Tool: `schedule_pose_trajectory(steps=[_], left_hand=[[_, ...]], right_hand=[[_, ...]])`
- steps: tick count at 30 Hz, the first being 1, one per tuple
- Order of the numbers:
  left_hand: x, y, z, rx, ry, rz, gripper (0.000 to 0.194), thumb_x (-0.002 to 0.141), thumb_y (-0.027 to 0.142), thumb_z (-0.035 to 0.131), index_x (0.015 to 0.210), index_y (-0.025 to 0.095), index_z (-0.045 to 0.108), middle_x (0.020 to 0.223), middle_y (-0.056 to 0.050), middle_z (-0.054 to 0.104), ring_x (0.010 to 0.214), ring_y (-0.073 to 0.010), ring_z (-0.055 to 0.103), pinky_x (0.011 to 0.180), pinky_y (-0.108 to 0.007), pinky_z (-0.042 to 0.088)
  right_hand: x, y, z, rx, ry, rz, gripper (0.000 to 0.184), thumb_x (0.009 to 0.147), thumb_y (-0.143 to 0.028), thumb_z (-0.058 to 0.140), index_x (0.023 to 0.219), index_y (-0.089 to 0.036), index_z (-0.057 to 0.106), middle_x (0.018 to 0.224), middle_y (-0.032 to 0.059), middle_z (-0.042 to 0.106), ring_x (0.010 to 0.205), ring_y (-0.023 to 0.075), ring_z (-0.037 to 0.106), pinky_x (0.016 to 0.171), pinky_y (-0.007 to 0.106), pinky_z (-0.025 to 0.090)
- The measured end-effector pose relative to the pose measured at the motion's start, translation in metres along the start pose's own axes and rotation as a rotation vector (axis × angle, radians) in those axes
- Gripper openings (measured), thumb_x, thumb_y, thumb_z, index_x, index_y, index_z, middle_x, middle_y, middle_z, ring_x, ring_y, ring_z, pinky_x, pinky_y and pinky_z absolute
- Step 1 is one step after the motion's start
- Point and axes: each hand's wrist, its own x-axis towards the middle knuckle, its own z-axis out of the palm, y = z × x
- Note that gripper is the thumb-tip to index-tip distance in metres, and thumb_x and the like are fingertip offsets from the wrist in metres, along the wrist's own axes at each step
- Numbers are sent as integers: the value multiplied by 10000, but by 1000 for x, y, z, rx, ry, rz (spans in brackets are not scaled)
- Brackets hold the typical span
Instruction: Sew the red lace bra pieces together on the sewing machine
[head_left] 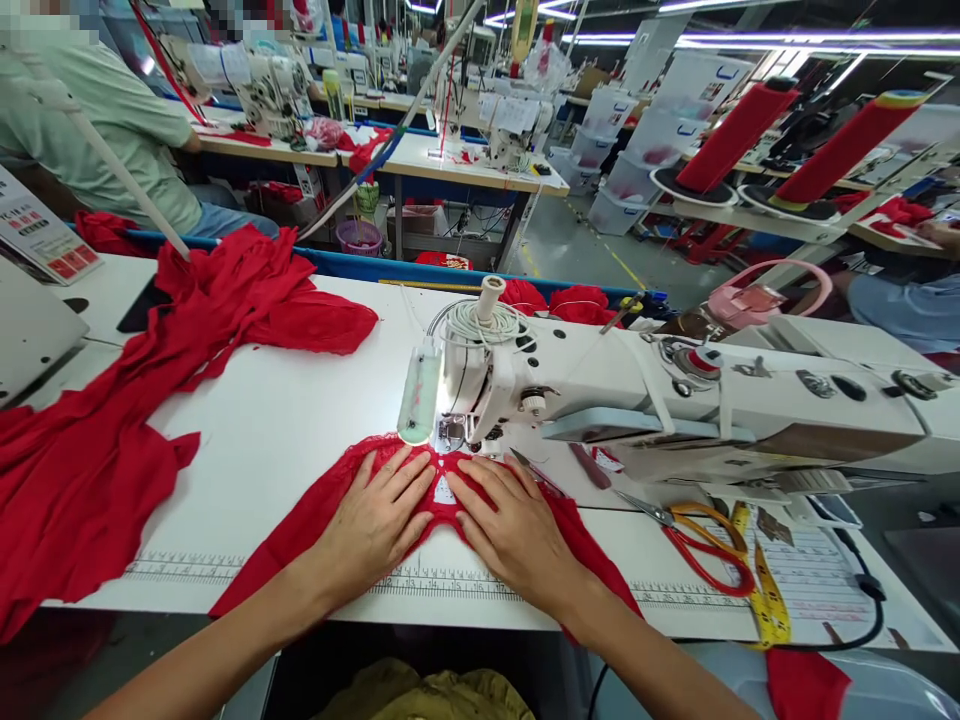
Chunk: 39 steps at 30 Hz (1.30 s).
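Note:
A piece of red lace-edged fabric lies spread in front of the sewing machine, its top edge close to the presser foot. My left hand rests flat on its left part, fingers stretched out towards the needle area. On the right part lies my right hand, also flat with fingers extended. Between the two hands a small whitish patch shows in the fabric. Beside the needle stands a pale green translucent guard. Under the palms the fabric is hidden.
Heaped red cloth covers the table's left side. Orange-handled scissors, a yellow tape measure and a printed paper lie at right. Red thread cones stand behind the machine. A co-worker sits at far left.

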Motion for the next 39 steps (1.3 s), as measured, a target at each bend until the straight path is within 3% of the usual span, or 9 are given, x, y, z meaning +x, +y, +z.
schedule_pose_trajectory(steps=[3,5,7,11,19,39], left_hand=[[6,6,-2,-154,125,-33,324,1033,198,408,1286,127,598,1338,-141,643,1266,-240,595,1079,-415,515],[10,8,2,-211,156,-40,265,1033,188,414,1186,129,623,1222,-131,691,1164,-206,652,1030,-350,553],[10,7,9,-191,129,-35,239,1029,214,437,1160,140,622,1216,-133,689,1177,-231,645,1055,-415,538],[1,-1,21,-129,57,-25,325,1017,280,472,1302,156,569,1410,-152,585,1340,-301,530,1121,-533,454],[-4,-5,24,-110,33,-37,439,1020,287,460,1439,162,488,1461,-145,549,1370,-308,499,1129,-528,447],[-1,-5,20,-96,47,-20,414,1019,283,458,1406,152,526,1440,-141,562,1342,-305,518,1100,-501,488]], right_hand=[[2,-5,3,141,121,31,436,986,-83,409,1365,-207,585,1244,93,678,1162,196,617,1005,344,520],[4,-7,10,208,133,41,423,986,-68,390,1323,-195,612,1196,86,698,1115,178,641,974,308,544],[5,-5,18,176,117,46,360,997,-119,425,1281,-182,636,1202,98,702,1128,201,640,986,346,543],[3,2,24,100,74,55,318,1000,-254,511,1286,-192,634,1259,115,685,1195,243,615,1010,425,516],[1,5,21,124,61,71,308,1008,-286,495,1268,-184,624,1270,107,684,1185,235,612,1005,411,484],[4,4,22,74,-12,108,410,988,-324,498,1366,-182,568,1320,111,626,1170,263,549,1016,429,394]])
